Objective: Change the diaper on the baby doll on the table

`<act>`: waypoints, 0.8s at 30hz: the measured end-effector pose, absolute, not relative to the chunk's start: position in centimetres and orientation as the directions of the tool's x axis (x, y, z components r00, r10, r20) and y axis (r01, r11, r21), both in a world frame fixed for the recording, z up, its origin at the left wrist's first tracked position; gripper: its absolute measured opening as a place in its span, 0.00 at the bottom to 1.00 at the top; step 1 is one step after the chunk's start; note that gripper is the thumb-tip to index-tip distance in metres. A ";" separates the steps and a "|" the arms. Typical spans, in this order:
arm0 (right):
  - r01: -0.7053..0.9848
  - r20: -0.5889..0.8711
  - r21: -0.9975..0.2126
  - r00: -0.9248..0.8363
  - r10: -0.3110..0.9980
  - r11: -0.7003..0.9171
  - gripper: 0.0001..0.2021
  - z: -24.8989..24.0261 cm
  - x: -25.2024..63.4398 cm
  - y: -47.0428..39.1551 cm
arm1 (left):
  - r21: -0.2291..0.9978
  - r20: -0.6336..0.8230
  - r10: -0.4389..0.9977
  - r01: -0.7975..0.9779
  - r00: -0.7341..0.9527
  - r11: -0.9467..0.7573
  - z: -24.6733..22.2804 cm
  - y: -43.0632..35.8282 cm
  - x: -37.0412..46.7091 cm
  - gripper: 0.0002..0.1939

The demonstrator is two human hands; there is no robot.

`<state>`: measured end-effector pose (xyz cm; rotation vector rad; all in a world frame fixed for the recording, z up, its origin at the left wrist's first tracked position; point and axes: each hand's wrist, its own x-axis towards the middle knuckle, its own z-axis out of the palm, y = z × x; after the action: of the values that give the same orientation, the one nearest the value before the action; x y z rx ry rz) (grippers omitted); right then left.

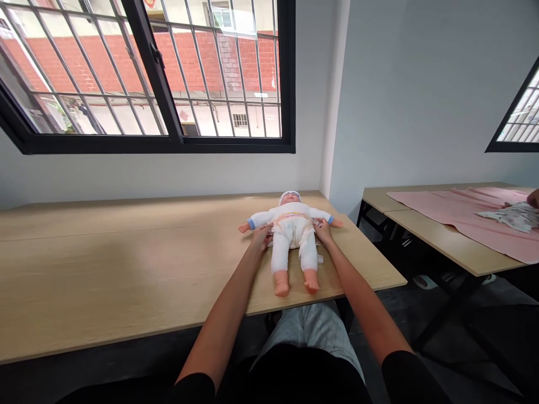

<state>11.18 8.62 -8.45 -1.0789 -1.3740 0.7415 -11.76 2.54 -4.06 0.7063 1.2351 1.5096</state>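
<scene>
A baby doll [279, 262] lies on its back on the wooden table, its head toward the wall and its bare feet toward me. It wears white clothing with blue cuffs and a white cap. Around its hips sits a white diaper [293, 225] with a coloured band along the top edge. At the doll's hip on the left of the picture, my left hand [263, 235] is closed on the diaper's side. My right hand [323, 231] pinches the opposite side, near the doll's other wrist. The fingertips of both hands are partly hidden.
The wooden table [126, 269] stretches far to the left, beneath a barred window [177, 143]. Its right end lies just past the doll. Across a gap, a second table [442, 235] carries a pink cloth [458, 210] and white patterned fabric [511, 216], beside another person's hand [534, 198].
</scene>
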 end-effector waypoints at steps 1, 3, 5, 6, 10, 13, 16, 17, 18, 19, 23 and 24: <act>0.152 0.360 -0.929 0.153 0.920 0.338 0.16 -8.3 11.1 8.5 | 0.949 -0.140 0.938 -0.312 -0.318 0.035 -4.0 2.5 -11.7 0.07; 0.131 0.308 -0.949 0.206 0.929 0.286 0.17 -7.8 11.2 7.9 | 0.962 -0.115 0.927 -0.273 -0.356 0.015 -3.9 2.4 -11.5 0.06; 0.175 0.311 -0.946 0.240 0.919 0.274 0.18 -7.1 12.0 6.9 | 0.968 -0.095 0.892 -0.250 -0.443 -0.021 -3.5 2.3 -11.4 0.07; 0.216 0.344 -0.931 0.250 0.905 0.294 0.18 -6.9 12.6 6.2 | 0.971 -0.077 0.865 -0.236 -0.495 -0.048 -3.2 2.3 -11.4 0.07; 0.272 0.488 -0.851 0.092 0.868 0.450 0.17 -7.0 15.5 2.7 | 0.960 0.159 0.708 -0.059 -0.688 -0.273 -1.1 2.0 -10.5 0.08; 0.325 0.381 -0.850 -0.163 0.910 0.414 0.17 -7.7 16.8 0.0 | 0.802 0.585 0.534 0.336 -0.611 -0.494 0.7 1.0 -8.2 0.06; 0.405 0.328 -0.794 -0.343 0.880 0.454 0.16 -8.0 17.0 -2.3 | 0.582 0.794 0.548 0.594 -0.265 -0.556 2.1 -0.4 -5.0 0.03; 0.421 0.339 -0.765 -0.379 0.861 0.487 0.15 -7.9 17.0 -2.8 | 0.514 0.798 0.590 0.649 -0.123 -0.561 2.5 -0.7 -3.9 0.04; 0.426 0.349 -0.744 -0.409 0.843 0.515 0.14 -7.7 16.9 -3.1 | 0.452 0.773 0.635 0.688 0.016 -0.568 2.8 -1.0 -2.9 0.04; 0.421 0.355 -0.736 -0.427 0.832 0.530 0.12 -7.5 16.9 -3.4 | 0.390 0.719 0.676 0.713 0.159 -0.583 2.9 -1.1 -2.1 0.04; 0.373 0.349 -0.791 -0.376 0.858 0.485 0.07 -7.4 17.2 -3.1 | 0.245 0.412 0.749 0.729 0.518 -0.639 2.4 -0.6 -0.5 0.09; 0.371 0.353 -0.802 -0.336 0.873 0.467 0.08 -7.5 17.4 -2.8 | 0.230 0.361 0.755 0.732 0.548 -0.642 2.1 -0.3 -0.4 0.10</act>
<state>17.38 -2.84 -7.46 -1.0395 -1.9091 0.7864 -0.43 -0.34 2.08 2.7175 1.3058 0.6737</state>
